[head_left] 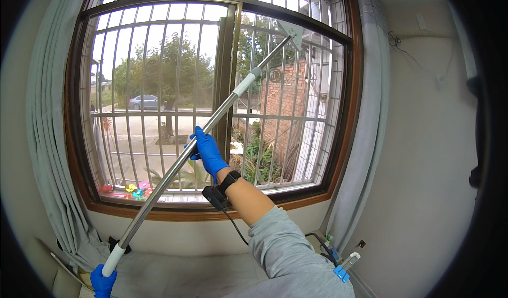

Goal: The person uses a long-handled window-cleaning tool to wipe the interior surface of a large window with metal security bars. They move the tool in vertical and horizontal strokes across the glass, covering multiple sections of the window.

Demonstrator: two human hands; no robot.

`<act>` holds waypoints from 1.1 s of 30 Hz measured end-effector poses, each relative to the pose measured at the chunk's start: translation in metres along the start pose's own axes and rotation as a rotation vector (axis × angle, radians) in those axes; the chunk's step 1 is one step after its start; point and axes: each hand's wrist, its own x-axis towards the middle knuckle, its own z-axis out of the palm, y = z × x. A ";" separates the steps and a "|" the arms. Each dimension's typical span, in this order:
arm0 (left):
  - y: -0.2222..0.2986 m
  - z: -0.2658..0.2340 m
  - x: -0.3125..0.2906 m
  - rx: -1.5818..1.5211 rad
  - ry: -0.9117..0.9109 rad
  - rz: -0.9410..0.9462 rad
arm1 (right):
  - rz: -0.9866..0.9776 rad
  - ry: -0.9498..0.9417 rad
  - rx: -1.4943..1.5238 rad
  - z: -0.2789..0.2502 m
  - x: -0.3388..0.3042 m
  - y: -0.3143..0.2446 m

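Note:
A long telescopic window-cleaning mop [180, 163] slants from the lower left up to the right. Its pale triangular head [292, 33] lies against the upper part of the right window pane. My right hand [209, 152], in a blue glove, is wrapped round the middle of the metal pole, its arm stretched toward the window. At the lower left, my left hand [103, 282], also blue-gloved, grips the white handle at the pole's bottom end. The brown-framed window [227, 113] has sliding panes, with metal bars beyond the glass.
Grey curtains hang at the left [50, 123] and right [365, 102] of the window. Colourful flower-shaped ornaments [138, 191] are at the lower left of the window. A covered surface [180, 274] lies below the sill. A loose cable [418, 60] hangs on the right wall.

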 end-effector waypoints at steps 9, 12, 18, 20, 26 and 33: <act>0.124 0.036 0.006 -0.044 -0.036 0.009 | -0.096 0.206 0.056 -0.110 0.023 -0.027; 0.166 0.048 0.010 -0.122 -0.055 0.039 | -0.186 0.241 0.078 -0.152 0.026 -0.039; 0.235 0.079 0.023 -0.137 -0.070 0.148 | -0.193 0.323 0.031 -0.229 0.040 -0.074; 0.253 0.086 0.025 -0.150 -0.072 0.146 | -0.138 0.318 -0.069 -0.253 0.038 -0.088; 0.286 0.092 0.022 -0.126 -0.076 0.177 | -0.072 0.220 -0.055 -0.295 0.027 -0.118; 0.281 0.089 0.008 -0.141 -0.048 0.155 | -0.053 0.236 -0.071 -0.289 0.031 -0.115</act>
